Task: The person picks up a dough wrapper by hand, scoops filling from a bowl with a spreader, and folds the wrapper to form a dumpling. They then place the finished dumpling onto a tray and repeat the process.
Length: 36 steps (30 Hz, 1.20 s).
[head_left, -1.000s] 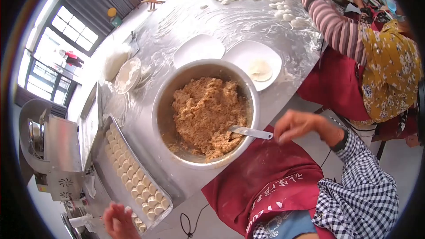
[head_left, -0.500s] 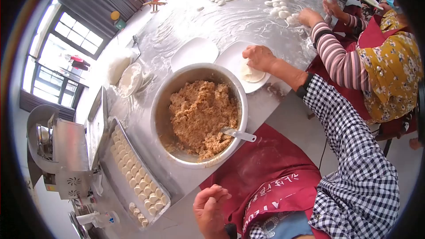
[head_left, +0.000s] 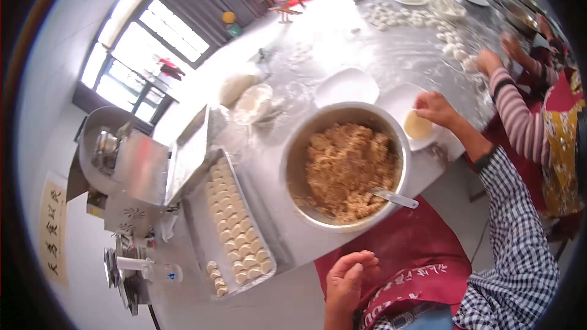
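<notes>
My right hand is closed in a pinch at the edge of a thin round dough wrapper over a white plate. My left hand is held in front of the red apron, fingers curled together with nothing visible in them. Between the hands and to their left stands a large metal bowl of brown minced filling. A flat metal spatula rests in the filling, its handle over the rim.
A metal tray holds rows of small filled dough pieces. Beyond are another tray, a flour bowl, a second white plate and scattered dough pieces. A co-worker's hands are at the right.
The view has turned left, so the bowl, trays and hands sit further right in the picture. My right hand still stays at the wrapper; my left hand remains raised before the apron.
</notes>
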Available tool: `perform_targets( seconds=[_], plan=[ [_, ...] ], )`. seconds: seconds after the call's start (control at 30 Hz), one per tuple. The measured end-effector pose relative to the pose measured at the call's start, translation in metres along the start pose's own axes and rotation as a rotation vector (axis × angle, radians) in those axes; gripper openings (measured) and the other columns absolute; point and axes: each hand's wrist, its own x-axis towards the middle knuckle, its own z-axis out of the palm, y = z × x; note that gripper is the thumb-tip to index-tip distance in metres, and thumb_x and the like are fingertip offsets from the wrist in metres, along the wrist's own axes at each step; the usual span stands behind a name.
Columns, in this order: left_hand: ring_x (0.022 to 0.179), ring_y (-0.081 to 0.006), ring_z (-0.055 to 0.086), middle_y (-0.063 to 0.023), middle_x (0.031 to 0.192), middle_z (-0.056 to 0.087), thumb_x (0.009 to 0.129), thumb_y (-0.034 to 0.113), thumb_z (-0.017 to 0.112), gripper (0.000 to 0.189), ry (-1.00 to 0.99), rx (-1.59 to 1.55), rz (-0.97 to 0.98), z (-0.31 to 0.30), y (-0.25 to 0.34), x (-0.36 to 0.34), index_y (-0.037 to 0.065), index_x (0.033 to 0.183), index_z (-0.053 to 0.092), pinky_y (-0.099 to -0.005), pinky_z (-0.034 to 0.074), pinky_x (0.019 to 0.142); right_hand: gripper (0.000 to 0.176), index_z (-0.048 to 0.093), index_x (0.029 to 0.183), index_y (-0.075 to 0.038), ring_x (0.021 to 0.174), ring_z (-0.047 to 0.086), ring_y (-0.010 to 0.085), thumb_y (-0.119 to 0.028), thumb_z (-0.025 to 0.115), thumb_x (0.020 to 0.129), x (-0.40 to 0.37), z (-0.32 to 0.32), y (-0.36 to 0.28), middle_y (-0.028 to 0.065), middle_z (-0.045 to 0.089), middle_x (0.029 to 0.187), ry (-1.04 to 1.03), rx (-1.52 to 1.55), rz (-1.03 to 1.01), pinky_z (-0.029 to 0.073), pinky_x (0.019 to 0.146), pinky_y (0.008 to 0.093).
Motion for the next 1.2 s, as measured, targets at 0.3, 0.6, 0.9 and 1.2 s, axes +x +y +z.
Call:
perform_targets(
  seconds=[0.3, 0.6, 0.9, 1.2],
  plan=[
    [0.096, -0.0243, 0.059, -0.0154, 0.108, 0.057, 0.087, 0.006, 0.050, 0.022, -0.051, -0.003, -0.024, 0.007, 0.002, 0.010, -0.004, 0.106, 0.054, -0.0382, 0.050, 0.084, 0.012, 0.057, 0.083, -0.001, 0.061, 0.053, 0.0077, -0.003, 0.063, 0.072, -0.028, 0.000, 0.001, 0.0015, 0.057, 0.069, 0.186, 0.416, 0.093, 0.045, 0.056, 0.0230],
    [0.098, -0.0201, 0.057, -0.0124, 0.109, 0.057, 0.087, 0.005, 0.049, 0.024, -0.150, -0.003, 0.037, 0.026, 0.018, 0.022, -0.003, 0.109, 0.053, -0.0340, 0.048, 0.085, 0.013, 0.057, 0.091, -0.002, 0.060, 0.052, 0.0046, -0.003, 0.060, 0.078, -0.041, -0.013, -0.034, 0.0007, 0.058, 0.074, 0.160, 0.728, 0.182, 0.041, 0.045, 0.0179],
    [0.113, -0.0273, 0.049, -0.0162, 0.122, 0.048, 0.083, 0.000, 0.048, 0.040, -0.117, 0.026, 0.217, 0.071, 0.026, 0.048, -0.002, 0.123, 0.042, -0.0419, 0.046, 0.091, 0.016, 0.059, 0.094, -0.003, 0.063, 0.054, 0.0040, -0.005, 0.062, 0.079, -0.046, -0.032, -0.093, 0.0018, 0.060, 0.078, 0.152, 0.761, 0.062, 0.044, 0.047, 0.0183],
    [0.121, -0.0268, 0.039, -0.0134, 0.136, 0.032, 0.089, 0.012, 0.046, 0.048, -0.053, -0.211, 0.347, 0.070, 0.027, 0.061, 0.001, 0.132, 0.028, -0.0408, 0.037, 0.099, 0.013, 0.062, 0.090, -0.003, 0.069, 0.060, 0.0145, -0.007, 0.062, 0.078, -0.059, -0.002, -0.186, 0.0066, 0.062, 0.078, -0.026, 0.637, -0.398, 0.047, 0.063, 0.0256]
  ],
)
